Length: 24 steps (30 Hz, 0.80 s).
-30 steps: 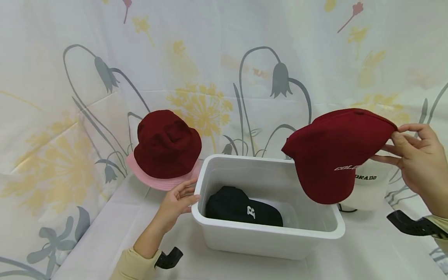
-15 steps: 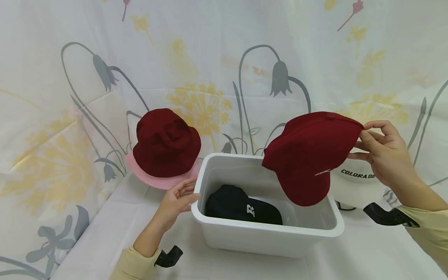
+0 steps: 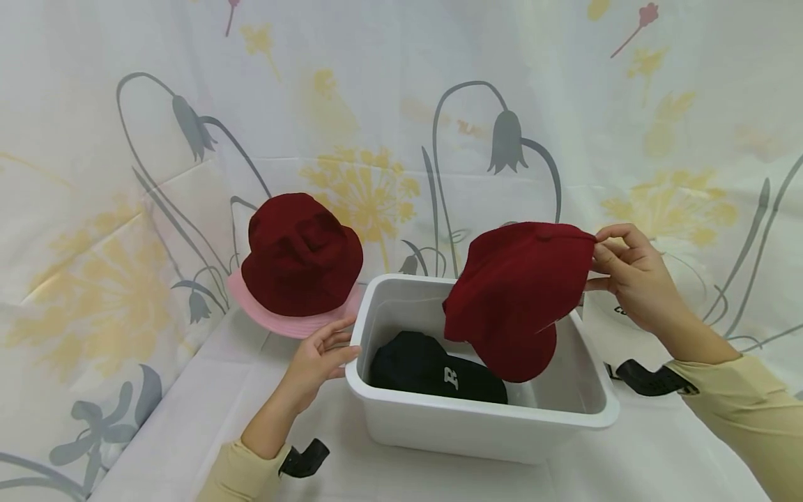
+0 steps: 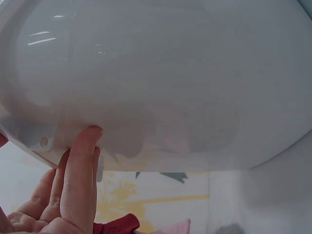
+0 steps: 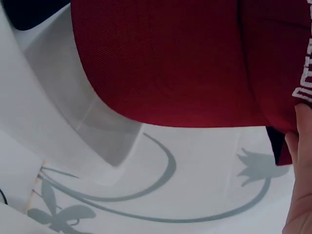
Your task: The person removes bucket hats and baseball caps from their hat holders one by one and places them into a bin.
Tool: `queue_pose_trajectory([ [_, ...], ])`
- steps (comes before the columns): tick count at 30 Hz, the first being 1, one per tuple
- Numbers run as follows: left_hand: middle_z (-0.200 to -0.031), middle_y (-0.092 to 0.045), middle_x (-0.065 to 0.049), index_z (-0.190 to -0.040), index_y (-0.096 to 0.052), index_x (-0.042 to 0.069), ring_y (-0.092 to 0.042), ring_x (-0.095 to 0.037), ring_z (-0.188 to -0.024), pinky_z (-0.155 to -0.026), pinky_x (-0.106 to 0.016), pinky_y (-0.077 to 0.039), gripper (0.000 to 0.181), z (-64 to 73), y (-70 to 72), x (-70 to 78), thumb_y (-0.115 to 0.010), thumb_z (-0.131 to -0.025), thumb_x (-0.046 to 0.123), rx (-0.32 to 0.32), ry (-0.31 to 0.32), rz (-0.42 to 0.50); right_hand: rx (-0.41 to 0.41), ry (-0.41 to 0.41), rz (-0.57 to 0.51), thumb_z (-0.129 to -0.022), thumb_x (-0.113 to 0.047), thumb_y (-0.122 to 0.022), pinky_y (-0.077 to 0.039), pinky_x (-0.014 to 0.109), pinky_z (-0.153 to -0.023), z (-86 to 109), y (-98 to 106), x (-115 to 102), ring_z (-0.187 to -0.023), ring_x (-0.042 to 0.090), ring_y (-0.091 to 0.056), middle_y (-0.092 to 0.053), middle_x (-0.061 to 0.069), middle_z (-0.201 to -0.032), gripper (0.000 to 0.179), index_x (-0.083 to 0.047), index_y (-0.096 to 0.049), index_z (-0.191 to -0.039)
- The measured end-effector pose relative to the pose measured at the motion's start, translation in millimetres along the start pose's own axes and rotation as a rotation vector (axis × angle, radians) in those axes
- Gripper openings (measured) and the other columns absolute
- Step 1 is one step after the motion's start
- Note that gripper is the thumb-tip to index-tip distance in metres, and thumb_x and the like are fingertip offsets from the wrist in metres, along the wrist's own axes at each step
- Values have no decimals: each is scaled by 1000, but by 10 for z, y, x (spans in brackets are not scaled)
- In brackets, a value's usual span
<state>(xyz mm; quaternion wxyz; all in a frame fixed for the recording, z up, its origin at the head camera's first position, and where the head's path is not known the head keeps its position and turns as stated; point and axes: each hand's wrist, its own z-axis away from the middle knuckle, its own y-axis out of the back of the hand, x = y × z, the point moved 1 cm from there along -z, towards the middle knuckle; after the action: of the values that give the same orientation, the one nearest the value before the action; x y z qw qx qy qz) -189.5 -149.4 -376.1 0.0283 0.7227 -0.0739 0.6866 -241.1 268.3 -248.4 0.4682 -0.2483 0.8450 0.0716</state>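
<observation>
My right hand (image 3: 633, 275) pinches a dark red baseball cap (image 3: 511, 300) by the edge of its crown, holding it over the white bin (image 3: 483, 415). The cap's brim (image 5: 165, 73) hangs down inside the bin's opening, and white lettering shows beside my fingers in the right wrist view. Inside lies a black baseball cap (image 3: 408, 366) with a white letter on its front, partly overlapped by the red one. At the bin's left end, my left hand (image 3: 320, 362) touches the rim; in the left wrist view its straight fingers (image 4: 80, 170) rest against the outer wall.
Left of the bin, a dark red bucket hat (image 3: 301, 258) sits over a pink hat (image 3: 270, 321). A white cap (image 3: 617, 335) stands to the right, partly hidden behind my right hand. A flower-printed curtain (image 3: 376, 104) hangs behind.
My right hand has carried the red cap leftward and down, from beyond the bin's right end to over its opening. The left hand has stayed at the rim.
</observation>
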Motion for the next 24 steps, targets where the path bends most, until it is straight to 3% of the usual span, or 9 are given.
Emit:
queue_pose_trajectory([
  [5,-119,-56,-20,-138,-40,0,-58,-21,-100,-76,-40,-53,58,-4,0,-4,-63,-86,4,2,3,0,-104,2,37,-96,9,-34,-54,29,-63,-60,-7,101,-83,19,-64,-64,10,-97,22,-3,-48,-108],
  [13,-119,-56,-19,-138,-41,1,-58,-22,-101,-77,-41,-52,57,-6,-3,-8,-63,-85,5,8,7,-8,-193,-45,129,-96,10,-35,-54,29,-62,-143,21,275,-81,17,-63,-65,8,-96,25,-5,-50,-108],
  [24,-120,-56,-19,-137,-42,2,-58,-22,-101,-76,-40,-53,56,-6,-4,-8,-64,-86,5,17,8,-11,-323,-233,411,-98,1,-40,-54,36,-65,-301,-3,455,-90,17,-63,-65,3,-99,16,-10,-48,-106],
])
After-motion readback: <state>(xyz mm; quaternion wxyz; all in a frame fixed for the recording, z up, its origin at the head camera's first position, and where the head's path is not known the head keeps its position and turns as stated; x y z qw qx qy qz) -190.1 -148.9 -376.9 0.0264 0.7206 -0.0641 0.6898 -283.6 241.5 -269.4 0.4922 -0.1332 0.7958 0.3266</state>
